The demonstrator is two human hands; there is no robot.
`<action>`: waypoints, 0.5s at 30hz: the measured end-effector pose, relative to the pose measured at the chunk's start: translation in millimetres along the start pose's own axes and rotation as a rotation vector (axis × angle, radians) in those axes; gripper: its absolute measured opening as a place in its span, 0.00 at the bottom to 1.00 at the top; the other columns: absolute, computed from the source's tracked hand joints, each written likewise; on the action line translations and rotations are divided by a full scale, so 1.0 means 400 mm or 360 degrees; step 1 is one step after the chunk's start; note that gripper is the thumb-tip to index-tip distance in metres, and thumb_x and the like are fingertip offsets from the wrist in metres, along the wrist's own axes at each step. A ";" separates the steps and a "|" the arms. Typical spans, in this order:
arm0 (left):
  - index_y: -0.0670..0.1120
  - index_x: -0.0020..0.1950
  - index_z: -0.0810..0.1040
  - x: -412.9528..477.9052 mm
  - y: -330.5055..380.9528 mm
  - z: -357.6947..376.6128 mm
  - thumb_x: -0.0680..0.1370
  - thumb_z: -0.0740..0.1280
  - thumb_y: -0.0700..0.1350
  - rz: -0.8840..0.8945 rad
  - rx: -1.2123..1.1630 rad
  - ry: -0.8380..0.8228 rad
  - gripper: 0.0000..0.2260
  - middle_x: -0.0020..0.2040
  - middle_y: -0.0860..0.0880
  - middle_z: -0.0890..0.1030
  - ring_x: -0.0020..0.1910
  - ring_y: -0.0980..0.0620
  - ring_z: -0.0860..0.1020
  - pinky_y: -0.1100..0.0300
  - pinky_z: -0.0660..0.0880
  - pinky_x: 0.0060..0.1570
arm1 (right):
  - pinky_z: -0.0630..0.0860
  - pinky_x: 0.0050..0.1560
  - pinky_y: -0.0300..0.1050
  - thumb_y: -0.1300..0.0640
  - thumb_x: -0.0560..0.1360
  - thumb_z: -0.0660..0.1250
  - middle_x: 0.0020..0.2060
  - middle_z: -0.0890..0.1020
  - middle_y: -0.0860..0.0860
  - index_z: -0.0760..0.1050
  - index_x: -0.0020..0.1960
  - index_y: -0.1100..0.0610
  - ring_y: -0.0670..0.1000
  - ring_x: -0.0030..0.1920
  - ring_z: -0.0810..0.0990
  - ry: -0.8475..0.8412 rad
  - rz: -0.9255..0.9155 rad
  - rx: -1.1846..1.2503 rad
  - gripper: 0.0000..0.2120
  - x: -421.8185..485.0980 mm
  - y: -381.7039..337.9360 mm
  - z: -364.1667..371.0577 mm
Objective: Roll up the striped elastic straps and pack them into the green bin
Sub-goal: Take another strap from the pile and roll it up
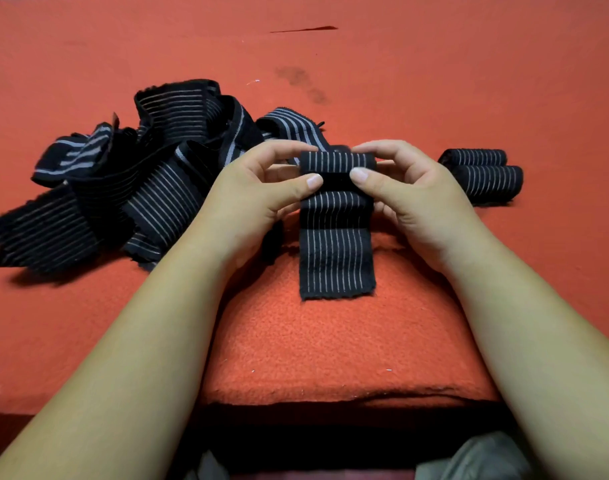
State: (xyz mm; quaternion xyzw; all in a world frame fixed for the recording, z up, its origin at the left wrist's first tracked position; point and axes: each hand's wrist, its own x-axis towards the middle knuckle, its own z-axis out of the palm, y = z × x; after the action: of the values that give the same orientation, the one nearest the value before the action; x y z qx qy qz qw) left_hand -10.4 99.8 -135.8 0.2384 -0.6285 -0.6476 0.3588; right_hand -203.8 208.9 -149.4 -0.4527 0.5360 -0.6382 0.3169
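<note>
A black elastic strap with thin white stripes [337, 244] is partly rolled; its loose tail lies flat on the red felt, pointing toward me. My left hand [258, 188] pinches the roll's left end and my right hand [403, 188] pinches its right end, thumbs pressing on the front of the roll. Two finished rolls [483, 174] lie side by side just right of my right hand. A tangled heap of unrolled striped straps [133, 181] sits to the left, behind my left forearm. No green bin is in view.
The work surface is a table covered in red felt [330, 341], with its front edge close to my body. A dark stain [301, 81] marks the felt further back. Grey cloth [479, 459] shows below the table edge.
</note>
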 end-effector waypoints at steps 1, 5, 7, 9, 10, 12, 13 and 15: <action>0.42 0.66 0.83 -0.002 0.002 0.000 0.79 0.74 0.33 0.0013 0.0018 -0.0004 0.16 0.62 0.35 0.85 0.60 0.40 0.86 0.48 0.83 0.62 | 0.84 0.56 0.57 0.57 0.81 0.74 0.52 0.87 0.56 0.84 0.62 0.54 0.57 0.51 0.87 0.0018 0.0023 0.0009 0.10 -0.001 -0.002 0.002; 0.42 0.67 0.83 0.001 0.001 0.002 0.79 0.75 0.34 0.0000 0.0024 0.0008 0.17 0.62 0.37 0.86 0.61 0.42 0.86 0.48 0.83 0.63 | 0.82 0.50 0.51 0.57 0.82 0.72 0.49 0.87 0.52 0.84 0.62 0.57 0.49 0.45 0.83 0.0070 0.0038 -0.0041 0.09 0.000 -0.002 0.003; 0.41 0.67 0.83 0.003 0.000 0.003 0.80 0.76 0.37 -0.0028 0.0011 0.0020 0.16 0.62 0.40 0.86 0.61 0.44 0.86 0.49 0.82 0.64 | 0.83 0.58 0.63 0.57 0.82 0.74 0.53 0.88 0.58 0.84 0.62 0.57 0.55 0.50 0.84 0.0067 -0.0001 -0.0042 0.09 0.000 -0.003 -0.001; 0.40 0.66 0.83 0.005 0.000 0.003 0.81 0.75 0.41 -0.0052 0.0020 0.0031 0.15 0.62 0.41 0.87 0.59 0.46 0.87 0.51 0.83 0.60 | 0.79 0.64 0.70 0.58 0.81 0.74 0.58 0.87 0.59 0.84 0.62 0.56 0.62 0.54 0.85 0.0058 -0.0027 -0.0054 0.10 -0.001 -0.001 -0.005; 0.40 0.66 0.84 0.005 0.000 0.002 0.82 0.75 0.43 -0.0052 0.0033 0.0029 0.14 0.62 0.42 0.87 0.59 0.46 0.87 0.52 0.83 0.59 | 0.79 0.65 0.70 0.59 0.81 0.74 0.58 0.87 0.59 0.84 0.63 0.55 0.63 0.56 0.86 0.0043 -0.0026 -0.0054 0.11 -0.002 -0.001 -0.007; 0.40 0.66 0.84 0.006 -0.003 0.000 0.82 0.74 0.42 -0.0028 0.0034 0.0027 0.13 0.63 0.41 0.87 0.61 0.45 0.86 0.51 0.83 0.61 | 0.80 0.65 0.65 0.60 0.81 0.74 0.59 0.87 0.57 0.83 0.64 0.55 0.59 0.57 0.85 0.0018 -0.0003 -0.0043 0.12 -0.004 -0.001 -0.006; 0.40 0.66 0.83 0.006 -0.002 -0.001 0.82 0.74 0.40 -0.0014 0.0023 0.0030 0.13 0.63 0.41 0.86 0.63 0.44 0.86 0.50 0.82 0.62 | 0.81 0.63 0.62 0.60 0.81 0.73 0.58 0.87 0.56 0.83 0.65 0.55 0.56 0.56 0.85 0.0022 0.0014 -0.0027 0.12 -0.004 -0.002 -0.005; 0.40 0.66 0.83 0.003 0.000 0.000 0.81 0.74 0.38 0.0018 0.0017 0.0037 0.13 0.63 0.40 0.86 0.63 0.43 0.86 0.52 0.82 0.61 | 0.84 0.55 0.52 0.57 0.82 0.72 0.53 0.88 0.52 0.82 0.65 0.56 0.49 0.51 0.85 0.0054 0.0057 0.0019 0.12 -0.002 -0.003 -0.001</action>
State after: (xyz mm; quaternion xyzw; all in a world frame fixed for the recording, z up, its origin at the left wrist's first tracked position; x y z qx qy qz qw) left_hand -11.2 98.8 -135.6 0.2443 -0.6292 -0.6393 0.3685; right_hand -203.7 210.0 -148.2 -0.4301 0.5455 -0.6433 0.3219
